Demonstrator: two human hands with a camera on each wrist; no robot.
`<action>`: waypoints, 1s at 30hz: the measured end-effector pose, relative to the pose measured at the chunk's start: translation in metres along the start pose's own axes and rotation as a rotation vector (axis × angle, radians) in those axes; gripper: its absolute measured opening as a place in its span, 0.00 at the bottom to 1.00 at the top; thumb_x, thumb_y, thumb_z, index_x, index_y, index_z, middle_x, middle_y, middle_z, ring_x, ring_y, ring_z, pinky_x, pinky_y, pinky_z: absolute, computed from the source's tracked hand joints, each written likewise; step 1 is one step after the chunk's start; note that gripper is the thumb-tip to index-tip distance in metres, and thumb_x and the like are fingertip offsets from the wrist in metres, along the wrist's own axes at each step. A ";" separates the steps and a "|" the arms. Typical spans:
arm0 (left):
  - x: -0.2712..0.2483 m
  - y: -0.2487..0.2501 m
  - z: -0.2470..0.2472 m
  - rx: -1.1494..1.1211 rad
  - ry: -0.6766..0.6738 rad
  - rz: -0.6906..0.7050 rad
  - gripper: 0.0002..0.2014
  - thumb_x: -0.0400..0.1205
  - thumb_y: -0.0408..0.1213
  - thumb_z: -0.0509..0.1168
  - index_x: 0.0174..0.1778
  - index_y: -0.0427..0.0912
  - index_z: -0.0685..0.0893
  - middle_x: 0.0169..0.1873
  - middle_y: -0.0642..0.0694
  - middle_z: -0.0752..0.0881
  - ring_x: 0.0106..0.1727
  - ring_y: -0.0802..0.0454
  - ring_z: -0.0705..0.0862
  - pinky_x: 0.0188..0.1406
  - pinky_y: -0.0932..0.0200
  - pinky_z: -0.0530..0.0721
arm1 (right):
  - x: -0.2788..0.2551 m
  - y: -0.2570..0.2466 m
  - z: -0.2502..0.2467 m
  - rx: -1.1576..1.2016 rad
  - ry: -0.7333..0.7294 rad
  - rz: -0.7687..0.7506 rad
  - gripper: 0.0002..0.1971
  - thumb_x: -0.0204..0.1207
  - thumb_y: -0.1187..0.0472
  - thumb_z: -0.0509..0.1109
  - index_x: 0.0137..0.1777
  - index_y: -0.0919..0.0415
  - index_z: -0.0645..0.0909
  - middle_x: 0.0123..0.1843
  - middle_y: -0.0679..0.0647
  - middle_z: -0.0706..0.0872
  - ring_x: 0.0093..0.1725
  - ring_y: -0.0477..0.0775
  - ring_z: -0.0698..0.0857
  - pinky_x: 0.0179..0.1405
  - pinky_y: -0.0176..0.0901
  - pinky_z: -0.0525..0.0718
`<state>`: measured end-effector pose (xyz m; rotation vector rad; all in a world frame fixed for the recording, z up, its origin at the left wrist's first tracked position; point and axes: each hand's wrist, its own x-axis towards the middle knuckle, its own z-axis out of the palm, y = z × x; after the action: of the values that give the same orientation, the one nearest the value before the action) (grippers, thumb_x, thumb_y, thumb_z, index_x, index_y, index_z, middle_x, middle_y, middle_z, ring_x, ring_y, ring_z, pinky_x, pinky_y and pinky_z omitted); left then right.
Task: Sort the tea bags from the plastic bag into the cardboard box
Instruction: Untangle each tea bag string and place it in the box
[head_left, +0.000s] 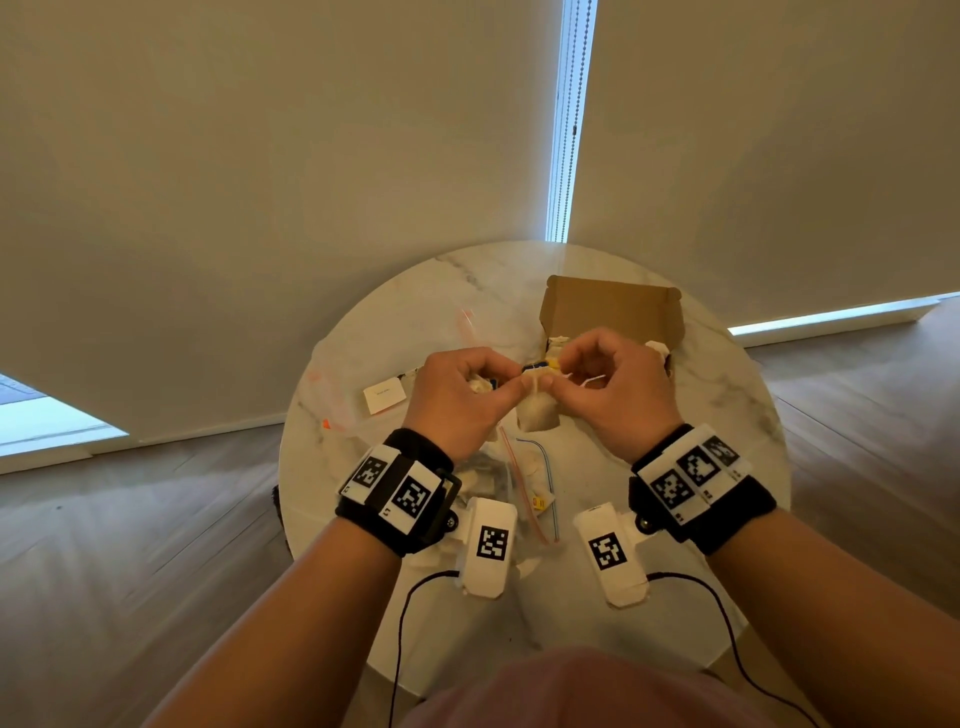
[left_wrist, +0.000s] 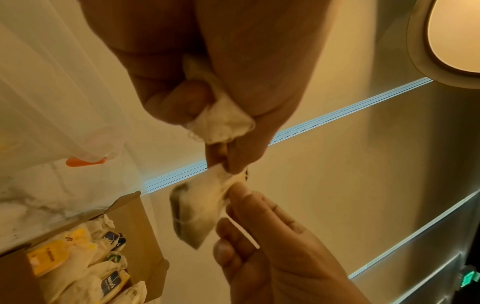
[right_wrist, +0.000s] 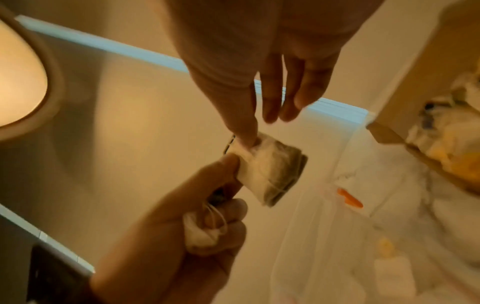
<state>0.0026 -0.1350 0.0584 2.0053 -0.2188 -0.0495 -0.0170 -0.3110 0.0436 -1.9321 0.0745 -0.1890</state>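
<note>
Wrist bands: black straps with white coded tags sit nearest, one on each forearm, both arms raised over the worktop (head_left: 737, 545).
Left hand (head_left: 462, 395): fingers curled; thumb and forefinger pinch the top of a hanging tea bag (head_left: 537, 413), while the curled fingers keep a second crumpled tea bag (left_wrist: 221, 121) in the palm.
Right hand (head_left: 613, 384): thumb and forefinger nip the same hanging tea bag at its top corner; the other fingers (right_wrist: 285, 94) stretch out loosely.
Hanging tea bag: in the air between both grips, in front of the cardboard box (head_left: 608, 306).
Cardboard box: open, tea bags with yellow and blue tags inside.
Plastic bag (head_left: 358, 364): clear, lying left on the marble worktop.
</note>
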 end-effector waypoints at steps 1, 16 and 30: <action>0.000 0.000 0.000 0.002 0.019 -0.002 0.03 0.76 0.40 0.77 0.37 0.49 0.90 0.34 0.55 0.89 0.37 0.63 0.83 0.44 0.67 0.81 | -0.001 -0.001 0.001 -0.061 0.028 -0.022 0.06 0.70 0.60 0.80 0.39 0.54 0.84 0.35 0.48 0.88 0.34 0.43 0.85 0.34 0.36 0.83; -0.007 -0.010 0.005 0.082 -0.127 0.044 0.06 0.74 0.39 0.79 0.46 0.50 0.92 0.57 0.57 0.88 0.64 0.66 0.82 0.67 0.66 0.73 | 0.006 0.005 -0.006 -0.205 -0.141 -0.054 0.06 0.78 0.64 0.71 0.46 0.58 0.90 0.37 0.48 0.89 0.36 0.45 0.86 0.40 0.40 0.82; 0.005 -0.010 0.003 -0.221 -0.212 -0.314 0.31 0.78 0.69 0.55 0.42 0.47 0.94 0.35 0.40 0.91 0.34 0.57 0.86 0.49 0.50 0.82 | 0.017 -0.005 -0.002 -0.241 -0.132 -0.264 0.05 0.74 0.54 0.74 0.43 0.56 0.87 0.37 0.47 0.85 0.36 0.44 0.81 0.36 0.36 0.78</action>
<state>0.0086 -0.1348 0.0483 1.7960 -0.0292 -0.4678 -0.0012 -0.3136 0.0508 -2.1864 -0.2579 -0.2361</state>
